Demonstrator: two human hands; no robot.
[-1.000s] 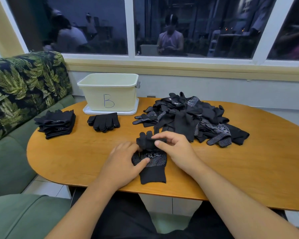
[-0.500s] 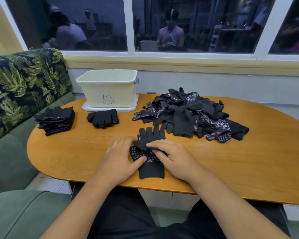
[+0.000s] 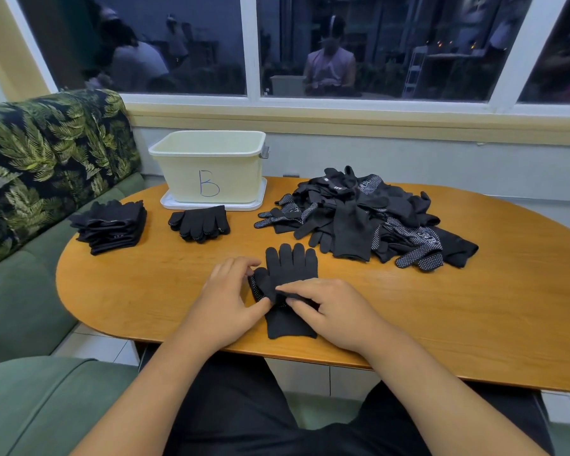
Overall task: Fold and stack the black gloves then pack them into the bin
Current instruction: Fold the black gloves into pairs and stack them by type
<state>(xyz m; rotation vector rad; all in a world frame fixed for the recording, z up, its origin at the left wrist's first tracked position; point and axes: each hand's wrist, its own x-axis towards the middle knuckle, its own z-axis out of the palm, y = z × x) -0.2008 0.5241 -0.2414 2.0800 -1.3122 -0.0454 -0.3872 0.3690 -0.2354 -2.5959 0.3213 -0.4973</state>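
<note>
A black glove (image 3: 290,268) lies flat on the wooden table (image 3: 145,291) in front of me, fingers pointing away, cuff toward me. My left hand (image 3: 226,301) pinches its left edge by the thumb part. My right hand (image 3: 329,307) pinches its middle, fingers pressed on the fabric. A loose heap of black gloves (image 3: 366,218) lies behind to the right. A folded glove (image 3: 199,222) rests before the cream bin marked B (image 3: 208,166). A stack of folded gloves (image 3: 112,225) sits at the table's left end.
The bin stands on a white lid (image 3: 260,204) at the back of the table. A green sofa with a leaf-print back (image 3: 30,159) runs along the left. A window wall (image 3: 254,60) lies behind the table.
The glove's fingers, bunched a second ago, now lie spread flat and straight. Both hands have shifted down to the glove's middle. The view has tilted slightly.
</note>
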